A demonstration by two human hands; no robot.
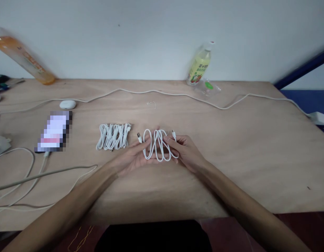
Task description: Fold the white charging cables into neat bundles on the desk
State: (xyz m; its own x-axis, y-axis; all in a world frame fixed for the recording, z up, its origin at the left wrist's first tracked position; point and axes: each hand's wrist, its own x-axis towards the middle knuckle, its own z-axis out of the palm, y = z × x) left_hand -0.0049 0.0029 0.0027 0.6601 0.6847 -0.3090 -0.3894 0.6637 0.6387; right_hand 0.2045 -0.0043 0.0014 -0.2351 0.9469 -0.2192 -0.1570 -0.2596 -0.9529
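Note:
Between my two hands, above the wooden table (256, 157), is a white USB cable (162, 148) laid in loose zigzag loops. My left hand (135, 154) supports the loops from the left, its thumb pressed on them beside the metal USB plug (139, 137). On the other side my right hand (186, 150) pinches the loops between thumb and fingers, near the smaller connector (173, 134). Some fingers of both hands are hidden beneath the cable. Just left of my left hand, a row of bundled white cables (113, 136) lies on the table.
A phone (54, 131) with a charging lead and a white earbud case (67, 104) lie at left. An orange drink bottle (26, 59) and a yellow-green bottle (200, 64) stand by the wall. One long white cord (156, 91) crosses the table's back. Small white scraps (151, 103) lie mid-table.

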